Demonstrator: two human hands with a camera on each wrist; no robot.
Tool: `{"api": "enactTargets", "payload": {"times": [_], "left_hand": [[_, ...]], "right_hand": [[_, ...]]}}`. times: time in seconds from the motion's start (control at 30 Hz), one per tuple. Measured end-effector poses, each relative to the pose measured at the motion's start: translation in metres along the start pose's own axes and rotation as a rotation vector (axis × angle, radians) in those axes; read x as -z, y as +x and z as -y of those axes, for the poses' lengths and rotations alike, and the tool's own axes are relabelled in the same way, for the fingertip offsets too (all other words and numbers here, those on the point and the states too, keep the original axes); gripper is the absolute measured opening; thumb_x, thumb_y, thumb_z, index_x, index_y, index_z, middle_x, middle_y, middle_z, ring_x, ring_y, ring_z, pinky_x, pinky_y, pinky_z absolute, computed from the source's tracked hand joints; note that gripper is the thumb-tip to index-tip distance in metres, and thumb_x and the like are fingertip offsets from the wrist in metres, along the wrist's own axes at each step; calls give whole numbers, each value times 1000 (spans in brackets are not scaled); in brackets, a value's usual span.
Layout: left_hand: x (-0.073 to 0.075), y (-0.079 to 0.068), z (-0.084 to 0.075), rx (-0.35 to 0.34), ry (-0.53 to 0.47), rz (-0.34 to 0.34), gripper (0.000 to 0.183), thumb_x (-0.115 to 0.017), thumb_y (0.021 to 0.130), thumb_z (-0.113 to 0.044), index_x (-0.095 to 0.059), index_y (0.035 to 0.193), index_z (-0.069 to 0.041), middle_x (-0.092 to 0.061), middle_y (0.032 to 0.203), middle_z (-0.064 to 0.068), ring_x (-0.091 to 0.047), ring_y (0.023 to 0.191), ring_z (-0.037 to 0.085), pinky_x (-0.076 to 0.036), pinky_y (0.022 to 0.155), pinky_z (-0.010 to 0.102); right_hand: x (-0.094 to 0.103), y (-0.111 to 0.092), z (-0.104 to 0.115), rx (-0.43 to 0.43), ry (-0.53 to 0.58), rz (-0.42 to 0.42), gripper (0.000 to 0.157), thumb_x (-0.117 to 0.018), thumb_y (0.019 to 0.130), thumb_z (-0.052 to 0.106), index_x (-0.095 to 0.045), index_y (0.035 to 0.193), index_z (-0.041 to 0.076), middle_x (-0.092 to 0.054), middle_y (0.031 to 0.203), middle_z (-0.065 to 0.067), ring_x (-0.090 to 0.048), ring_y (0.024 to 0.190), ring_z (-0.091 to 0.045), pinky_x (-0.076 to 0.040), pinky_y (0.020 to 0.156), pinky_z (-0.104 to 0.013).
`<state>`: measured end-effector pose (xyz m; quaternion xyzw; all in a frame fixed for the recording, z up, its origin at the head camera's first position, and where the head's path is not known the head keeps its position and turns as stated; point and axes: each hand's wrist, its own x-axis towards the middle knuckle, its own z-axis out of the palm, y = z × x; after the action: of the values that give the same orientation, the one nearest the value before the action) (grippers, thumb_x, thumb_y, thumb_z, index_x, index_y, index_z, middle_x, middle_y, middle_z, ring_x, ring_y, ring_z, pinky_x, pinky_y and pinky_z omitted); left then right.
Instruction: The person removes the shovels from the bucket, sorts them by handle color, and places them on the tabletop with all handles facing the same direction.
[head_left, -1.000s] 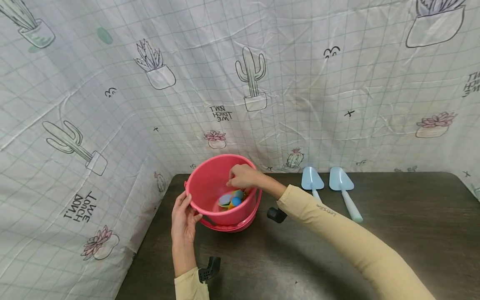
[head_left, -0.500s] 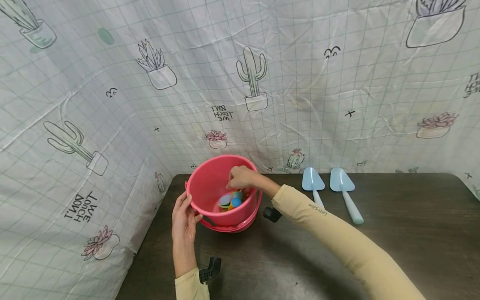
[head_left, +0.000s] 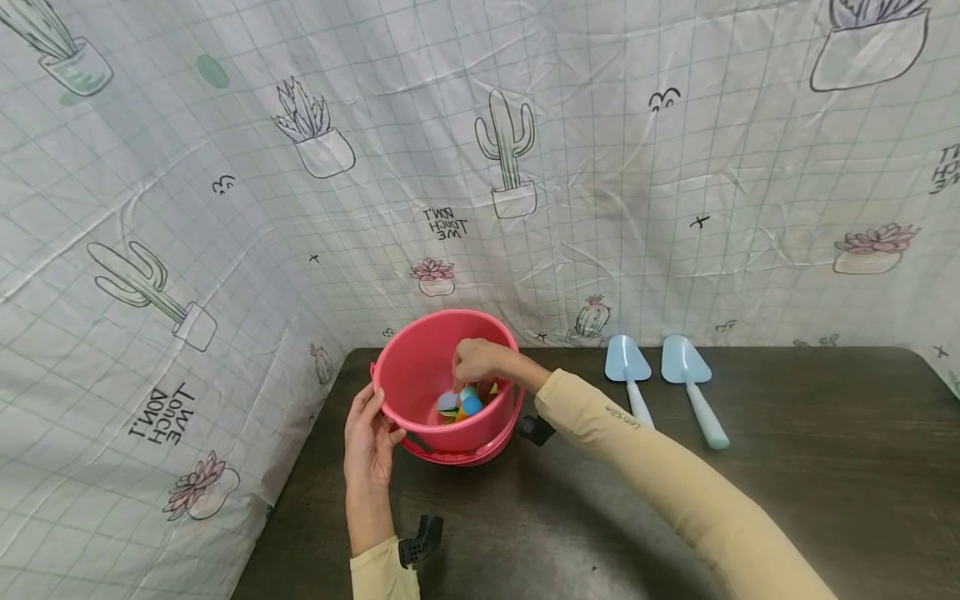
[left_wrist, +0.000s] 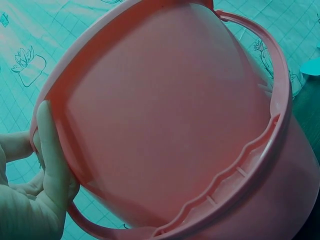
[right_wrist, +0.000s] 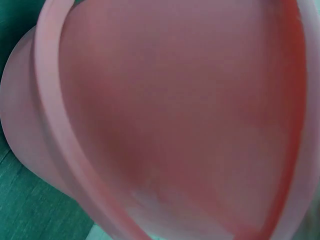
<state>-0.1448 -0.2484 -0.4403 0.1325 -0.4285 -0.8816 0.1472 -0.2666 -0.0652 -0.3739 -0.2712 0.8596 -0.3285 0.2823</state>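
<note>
A pink bucket (head_left: 450, 435) stands on the dark table, its opening toward the head camera and its handle (left_wrist: 265, 145) hanging down on the near side. My left hand (head_left: 369, 437) grips the rim at its left, with the thumb (left_wrist: 52, 150) against the outer wall in the left wrist view. My right hand (head_left: 483, 362) reaches over the right rim into the bucket, fingers pointing down. Small colourful pieces (head_left: 471, 406) in blue, yellow and green lie at the bottom, right under it. Its fingertips are hidden among them, so I cannot tell whether they hold one. The right wrist view shows only the bucket's wall (right_wrist: 175, 110) and handle.
Two light blue toy shovels lie right of the bucket, the nearer shovel (head_left: 627, 360) partly covered by the right sleeve (head_left: 645, 450), the other shovel (head_left: 684, 362) beyond it. A patterned cloth (head_left: 600, 167) hangs behind and left of the table (head_left: 825, 467).
My right hand has sunk slightly deeper into the bucket, and the small pieces beneath it have shifted. The right forearm has moved a little left. My left hand keeps its hold on the rim.
</note>
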Motion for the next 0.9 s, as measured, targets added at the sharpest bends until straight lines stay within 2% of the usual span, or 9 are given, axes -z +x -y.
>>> {"api": "enactTargets", "payload": {"times": [0.1,0.2,0.37,0.6,0.7,0.9], "left_hand": [[0,-1,0,-1,10,-2,30,-52,109,-9,-50,138,-1,-71,103,9,-70,70,13,-60,53,24],[1,-2,1,-4,18,-4,31,-52,109,-8,-49,139,-1,-71,104,9,-70,71,13,-60,54,24],[2,-3,2,-8,21,2,34,-52,109,-9,-48,141,0,-71,104,9,-69,71,13,-60,54,24],[3,-3,3,-12,14,-3,34,-53,109,-9,-48,141,-1,-71,104,9,-70,71,13,-60,54,24],[2,-3,3,-10,15,-5,34,-53,109,-10,-48,141,-1,-71,107,11,-71,71,14,-60,54,25],[4,-3,3,-20,32,-3,35,-54,108,-10,-48,142,-2,-71,110,11,-71,73,14,-60,56,24]], "right_hand": [[0,0,-2,1,42,16,11,-72,84,4,-72,74,0,-53,57,1,-49,47,-11,-47,50,-18],[-1,0,-3,-17,94,42,24,-68,85,1,-64,62,3,-45,53,1,-43,45,-10,-42,47,-18],[-4,0,-3,-74,133,69,37,-63,87,-1,-49,55,11,-45,53,1,-44,46,-11,-42,48,-19],[-4,1,-3,-117,189,56,36,-64,82,0,-45,55,14,-41,54,1,-45,47,-12,-43,49,-19],[-3,0,-4,-112,226,42,34,-64,82,-1,-46,56,13,-41,54,1,-44,49,-12,-44,50,-19],[-2,1,-5,-85,257,24,34,-62,84,-1,-47,56,12,-39,54,2,-39,50,-12,-37,50,-20]]}}
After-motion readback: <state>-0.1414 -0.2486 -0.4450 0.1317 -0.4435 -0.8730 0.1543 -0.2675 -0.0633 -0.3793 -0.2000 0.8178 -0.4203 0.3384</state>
